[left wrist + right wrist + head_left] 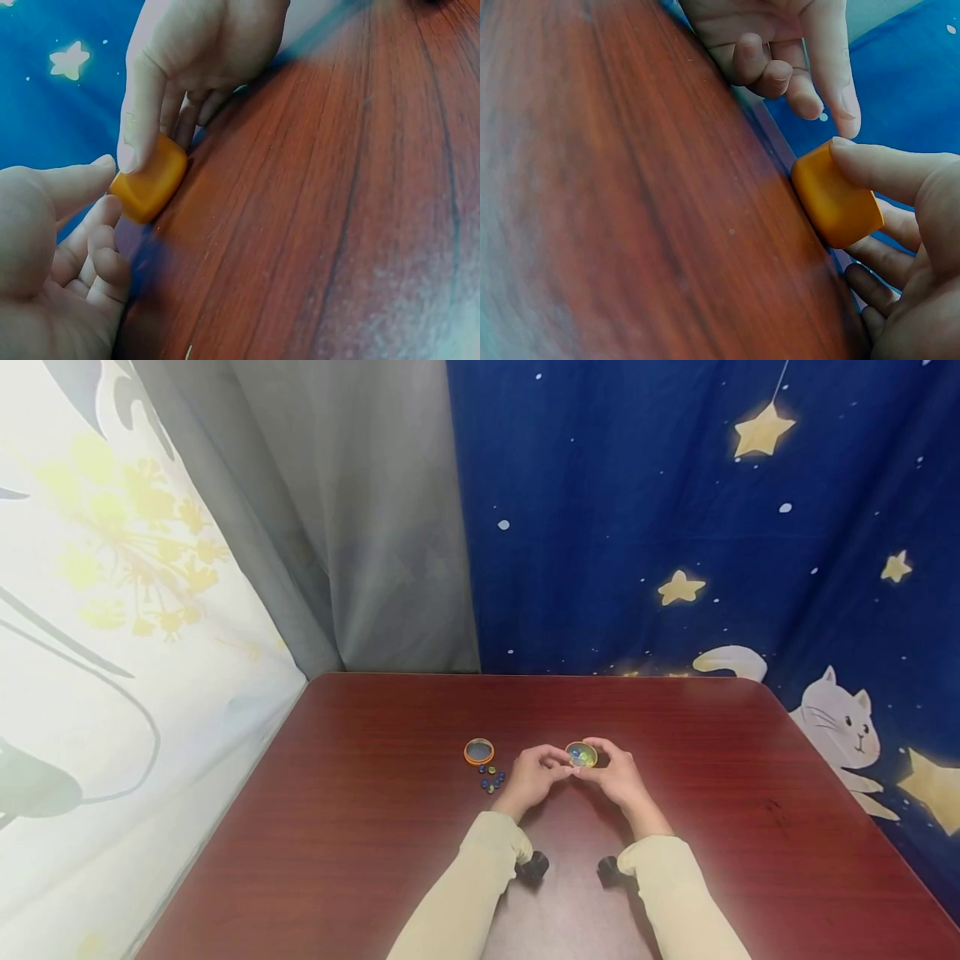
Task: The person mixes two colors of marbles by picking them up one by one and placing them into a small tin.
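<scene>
My right hand (617,774) grips a small round orange container (836,199), its thumb on the near wall and fingers around the far side. Blue and yellow-green marbles (577,753) show inside it in the head view. From the left, my left hand (534,777) reaches to the rim, thumb straight and the other fingers loosely bent. Its thumb tip is right beside the right thumb in the right wrist view. To the left of that hand, several blue and yellowish marbles (492,781) lie loose on the table.
Behind the loose marbles sits a round orange-rimmed piece (479,752) with a grey inside. The dark red wooden table (375,860) reaches back to a grey curtain (390,527) and a blue starry curtain (600,527). A pale patterned cloth (150,735) hangs along the left.
</scene>
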A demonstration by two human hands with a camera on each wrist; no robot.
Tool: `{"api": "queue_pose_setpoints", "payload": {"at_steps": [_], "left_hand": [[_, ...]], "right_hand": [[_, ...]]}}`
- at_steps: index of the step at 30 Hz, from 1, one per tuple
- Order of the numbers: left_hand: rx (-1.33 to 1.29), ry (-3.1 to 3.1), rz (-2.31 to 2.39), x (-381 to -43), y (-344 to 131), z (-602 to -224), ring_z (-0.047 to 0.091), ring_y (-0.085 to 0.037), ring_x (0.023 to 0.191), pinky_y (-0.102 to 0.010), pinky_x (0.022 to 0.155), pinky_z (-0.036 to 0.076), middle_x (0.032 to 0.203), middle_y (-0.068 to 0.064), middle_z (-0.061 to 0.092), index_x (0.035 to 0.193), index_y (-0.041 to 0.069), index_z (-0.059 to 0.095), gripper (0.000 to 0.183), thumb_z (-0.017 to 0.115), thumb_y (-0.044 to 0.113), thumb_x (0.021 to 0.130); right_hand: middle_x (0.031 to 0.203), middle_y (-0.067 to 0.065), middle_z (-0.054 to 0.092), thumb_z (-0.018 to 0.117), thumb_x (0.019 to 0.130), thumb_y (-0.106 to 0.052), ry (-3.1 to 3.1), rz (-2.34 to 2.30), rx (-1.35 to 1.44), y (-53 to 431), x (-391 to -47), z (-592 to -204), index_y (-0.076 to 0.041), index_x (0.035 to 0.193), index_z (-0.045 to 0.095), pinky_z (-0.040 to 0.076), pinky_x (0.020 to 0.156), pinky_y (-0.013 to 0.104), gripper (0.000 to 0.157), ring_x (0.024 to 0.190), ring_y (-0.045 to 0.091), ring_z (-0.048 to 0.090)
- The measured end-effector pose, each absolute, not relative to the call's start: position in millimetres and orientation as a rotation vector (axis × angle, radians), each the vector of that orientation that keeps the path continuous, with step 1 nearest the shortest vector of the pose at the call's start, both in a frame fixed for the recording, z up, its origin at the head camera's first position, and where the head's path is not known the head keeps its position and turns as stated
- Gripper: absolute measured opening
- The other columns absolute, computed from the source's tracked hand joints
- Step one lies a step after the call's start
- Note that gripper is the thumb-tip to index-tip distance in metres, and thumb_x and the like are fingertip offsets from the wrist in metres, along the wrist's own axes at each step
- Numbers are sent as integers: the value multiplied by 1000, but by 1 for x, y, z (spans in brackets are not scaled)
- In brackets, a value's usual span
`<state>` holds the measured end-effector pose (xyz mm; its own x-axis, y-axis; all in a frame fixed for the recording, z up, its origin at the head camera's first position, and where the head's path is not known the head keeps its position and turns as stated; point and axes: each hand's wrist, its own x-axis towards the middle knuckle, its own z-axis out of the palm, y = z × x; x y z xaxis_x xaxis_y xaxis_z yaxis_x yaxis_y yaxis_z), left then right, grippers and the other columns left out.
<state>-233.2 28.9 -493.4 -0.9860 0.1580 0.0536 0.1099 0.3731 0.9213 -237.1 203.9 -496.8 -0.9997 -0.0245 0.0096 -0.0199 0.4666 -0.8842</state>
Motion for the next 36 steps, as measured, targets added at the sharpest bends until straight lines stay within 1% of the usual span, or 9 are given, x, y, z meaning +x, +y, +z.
{"api": "queue_pose_setpoints", "payload": {"at_steps": [4,8,12,20,25,29,36], "left_hand": [[242,2543,1726,-232,28,-493,57,-7,67,-25,61,46,73,7,64,96,16,73,14,78,18,84],[245,2542,1732,-230,28,-491,58,-7,67,-25,60,46,74,7,64,96,15,73,14,78,18,83],[252,2550,1728,-229,27,-489,57,-8,66,-25,59,46,73,7,64,96,15,73,13,78,16,83],[281,2572,1680,-227,22,-484,58,-8,64,-25,58,47,73,7,63,96,18,72,13,78,18,84],[336,2571,1699,-227,20,-481,57,-8,65,-25,56,47,74,7,63,96,16,72,14,78,16,83],[333,2561,1697,-225,19,-479,57,-8,63,-24,55,47,75,7,63,97,17,72,15,78,17,84],[371,2585,1682,-223,14,-473,55,-9,60,-26,50,45,74,7,62,97,17,72,15,78,16,83]], "right_hand": [[121,17,62,82,78,-12,2695,-1610,-36,204,-237,-497,-5,129,57,42,91,43,57,110,31,56],[121,19,62,82,77,-11,2702,-1614,-46,204,-238,-497,-4,128,58,40,94,46,56,112,32,55],[122,19,62,82,78,-14,2708,-1605,-61,204,-238,-498,-3,128,57,40,94,48,57,111,33,55],[120,16,63,82,78,-16,2692,-1611,-40,205,-238,-497,-6,129,57,44,88,42,57,107,31,57],[121,17,62,82,79,-18,2689,-1609,-44,205,-239,-498,-5,130,57,44,90,44,58,108,32,57],[121,18,61,82,78,-17,2690,-1612,-31,206,-240,-499,-5,130,57,42,91,45,59,108,32,57],[121,18,61,82,78,-17,2687,-1622,-38,205,-241,-500,-4,130,57,41,92,46,59,109,32,56]]}}
